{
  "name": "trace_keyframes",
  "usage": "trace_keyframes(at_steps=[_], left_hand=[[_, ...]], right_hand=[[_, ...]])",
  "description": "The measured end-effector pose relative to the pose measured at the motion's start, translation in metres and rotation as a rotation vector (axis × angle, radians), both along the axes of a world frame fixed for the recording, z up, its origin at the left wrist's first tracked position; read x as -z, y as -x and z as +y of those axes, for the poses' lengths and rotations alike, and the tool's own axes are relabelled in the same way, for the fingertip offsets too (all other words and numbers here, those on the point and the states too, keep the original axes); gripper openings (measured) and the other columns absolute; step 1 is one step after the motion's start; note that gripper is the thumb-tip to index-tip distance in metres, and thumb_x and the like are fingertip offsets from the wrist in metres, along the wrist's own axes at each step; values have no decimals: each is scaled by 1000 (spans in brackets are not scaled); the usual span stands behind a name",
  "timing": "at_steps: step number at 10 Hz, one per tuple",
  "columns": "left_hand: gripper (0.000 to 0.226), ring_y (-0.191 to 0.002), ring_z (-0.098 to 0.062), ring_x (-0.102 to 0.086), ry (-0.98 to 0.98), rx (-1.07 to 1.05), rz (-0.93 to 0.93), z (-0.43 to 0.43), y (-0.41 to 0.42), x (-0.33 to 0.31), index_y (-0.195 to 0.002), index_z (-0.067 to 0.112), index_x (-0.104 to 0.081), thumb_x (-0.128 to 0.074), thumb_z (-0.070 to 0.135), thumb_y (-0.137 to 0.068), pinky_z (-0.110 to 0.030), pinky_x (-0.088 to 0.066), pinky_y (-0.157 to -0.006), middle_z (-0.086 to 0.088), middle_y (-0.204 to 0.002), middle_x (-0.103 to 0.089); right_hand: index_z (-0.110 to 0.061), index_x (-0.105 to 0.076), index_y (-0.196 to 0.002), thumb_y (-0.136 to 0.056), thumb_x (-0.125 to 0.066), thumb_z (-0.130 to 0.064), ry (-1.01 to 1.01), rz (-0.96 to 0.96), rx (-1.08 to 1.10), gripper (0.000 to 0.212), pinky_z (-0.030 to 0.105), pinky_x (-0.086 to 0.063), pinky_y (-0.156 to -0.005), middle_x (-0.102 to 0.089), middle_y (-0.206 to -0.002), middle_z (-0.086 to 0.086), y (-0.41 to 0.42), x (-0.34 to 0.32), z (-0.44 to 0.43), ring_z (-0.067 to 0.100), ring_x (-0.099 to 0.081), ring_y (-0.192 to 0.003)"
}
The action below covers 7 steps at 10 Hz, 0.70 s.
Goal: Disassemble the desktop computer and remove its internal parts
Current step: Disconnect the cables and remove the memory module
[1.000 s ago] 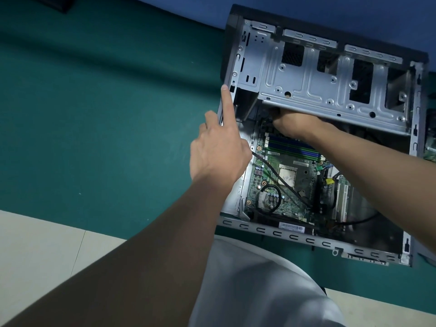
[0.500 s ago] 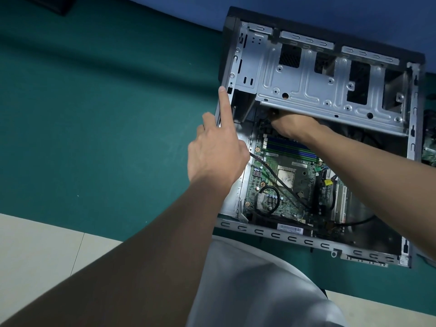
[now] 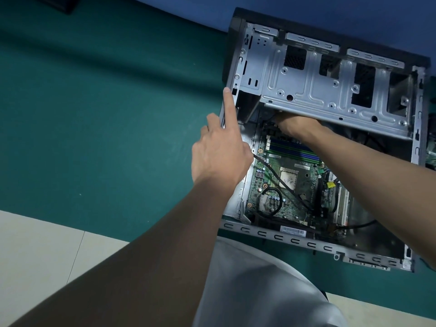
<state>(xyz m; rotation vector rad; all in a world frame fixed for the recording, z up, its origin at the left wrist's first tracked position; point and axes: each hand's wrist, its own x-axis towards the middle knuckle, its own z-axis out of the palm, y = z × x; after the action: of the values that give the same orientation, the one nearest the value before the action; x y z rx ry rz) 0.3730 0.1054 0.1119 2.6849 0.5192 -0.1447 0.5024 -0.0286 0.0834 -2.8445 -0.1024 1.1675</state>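
The open desktop case [image 3: 313,246] lies on its side on a green mat. Its silver drive cage [image 3: 318,86] spans the upper half. Below it the green motherboard [image 3: 290,185] shows blue memory slots [image 3: 292,148], a bare processor socket and black cables [image 3: 271,201]. My left hand [image 3: 219,152] rests against the case's left edge, index finger straight and pointing up along the frame, other fingers folded. My right hand [image 3: 297,125] reaches under the drive cage; its fingers are hidden there, so what they hold cannot be seen.
The green mat [image 3: 106,114] covers the floor to the left, with pale tiles [image 3: 35,256] at the near left. A blue wall [image 3: 354,17] runs behind the case. A dark object [image 3: 63,3] sits at the top left. My grey clothing [image 3: 259,291] fills the bottom centre.
Both hands hold nearly the same places; the view has shifted slightly and my left index finger stays on the case's left edge.
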Motion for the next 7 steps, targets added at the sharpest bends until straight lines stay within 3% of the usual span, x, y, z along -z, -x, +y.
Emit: trace_keyframes(at_steps=[5,6,7], left_hand=[[95,-74,-22,-45,11,1,3,0,0,-2,-154,23,10,-56,27,-85,-35,-31,-57,-10,-108,-47],[95,-74,-23,-46,10,3,-1,0,1,-2,-154,22,9,-56,27,-85,-35,-32,-57,-10,-107,-48],[95,-74,-23,-47,12,3,-3,1,0,-3,-154,22,9,-55,27,-85,-36,-33,-57,-10,-106,-47]], right_hand=[[-5,-42,-139,-104,-28,-26,-104,-43,48,43,36,-28,-108,-42,-145,14,2,4,-4,28,-39,-133],[-7,-51,-130,-105,-26,-30,-153,-47,88,42,35,-33,-108,-52,-135,13,2,-1,3,26,-49,-123],[-1,-52,-126,-104,-30,-22,-189,-31,246,37,39,-31,-110,-62,-123,1,4,2,-2,14,-54,-116]])
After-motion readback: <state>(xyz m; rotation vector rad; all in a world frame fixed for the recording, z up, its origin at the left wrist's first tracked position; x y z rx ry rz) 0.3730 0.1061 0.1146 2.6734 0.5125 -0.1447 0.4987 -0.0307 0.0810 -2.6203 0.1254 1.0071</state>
